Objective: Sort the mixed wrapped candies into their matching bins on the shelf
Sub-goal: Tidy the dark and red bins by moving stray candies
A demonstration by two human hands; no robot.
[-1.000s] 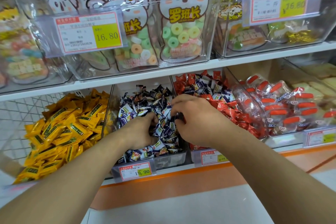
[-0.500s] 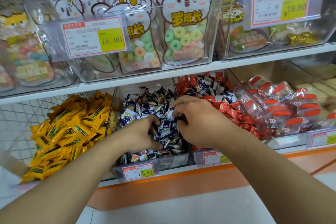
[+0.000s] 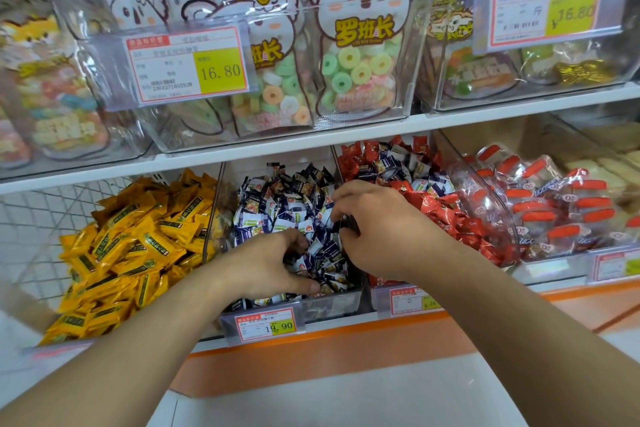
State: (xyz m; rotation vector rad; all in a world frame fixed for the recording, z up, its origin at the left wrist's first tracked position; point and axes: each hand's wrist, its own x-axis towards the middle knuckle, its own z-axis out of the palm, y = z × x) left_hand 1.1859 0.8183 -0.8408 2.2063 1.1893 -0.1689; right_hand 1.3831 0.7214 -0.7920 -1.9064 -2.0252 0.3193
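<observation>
Candies [image 3: 294,204] blue in middle bin [image 3: 332,303]; my left hand [image 3: 266,267] claws into them, right hand [image 3: 377,229] pinches dark wrapper [image 3: 349,226].

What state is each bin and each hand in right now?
Clear middle bin of dark blue wrapped candies: full, both hands in it.
Clear bin of red wrapped candies: full, blue ones mixed in at the back.
Yellow wrapped candies: heaped.
Left hand: curled, digging.
Right hand: pinching something dark.
</observation>
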